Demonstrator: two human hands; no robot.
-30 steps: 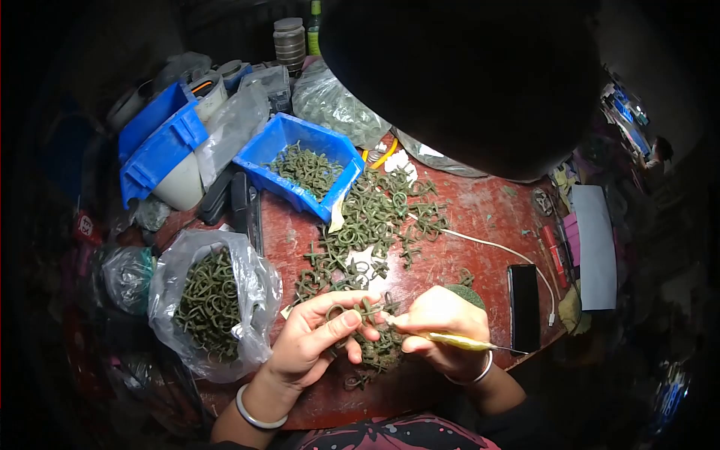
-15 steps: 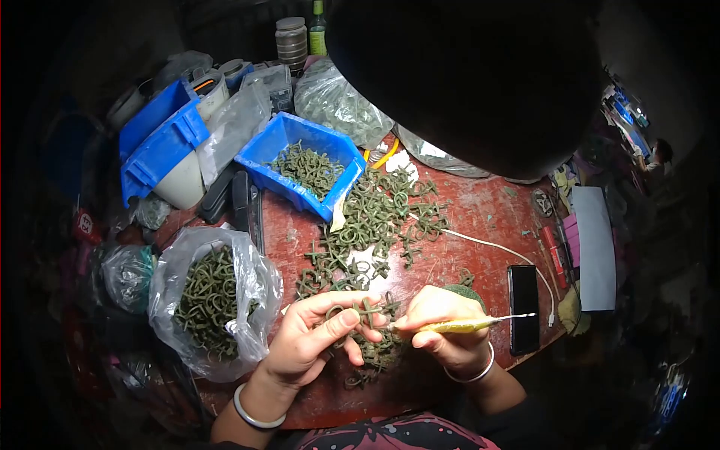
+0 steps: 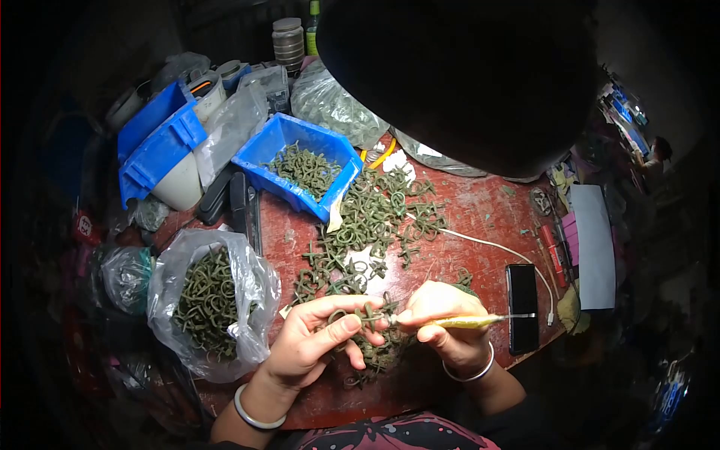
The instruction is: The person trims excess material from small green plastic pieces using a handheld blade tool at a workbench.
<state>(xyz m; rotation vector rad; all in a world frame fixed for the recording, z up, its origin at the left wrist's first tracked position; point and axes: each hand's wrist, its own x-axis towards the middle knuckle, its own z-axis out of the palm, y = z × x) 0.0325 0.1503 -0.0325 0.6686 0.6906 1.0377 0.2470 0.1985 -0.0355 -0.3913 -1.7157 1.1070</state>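
Observation:
My left hand (image 3: 306, 342) holds a small dark-green piece (image 3: 369, 316), ring-shaped with a cross-like bar, between thumb and fingers. My right hand (image 3: 448, 324) grips a slim hand tool with a yellow handle (image 3: 466, 322). One thin metal end of the tool points right; its other end reaches the green piece, where my fingers partly hide the contact. Beyond both hands spreads a loose heap of similar green pieces (image 3: 375, 217) on the red tabletop (image 3: 480, 217). More pieces lie beneath the hands, and a green round item (image 3: 466, 289) shows behind my right hand.
A blue bin (image 3: 251, 154) with green pieces stands behind the heap. At left sits an open clear plastic bag (image 3: 255, 289), also filled with them. A phone (image 3: 522, 307), white cable (image 3: 487, 241) and pale sheet (image 3: 594, 247) lie right. A large dark shape (image 3: 465, 82) blocks the upper view.
The tool and my right hand have shifted very slightly, and the green piece has turned a little in my left fingers. The whole view has moved slightly left. Both grips stay the same.

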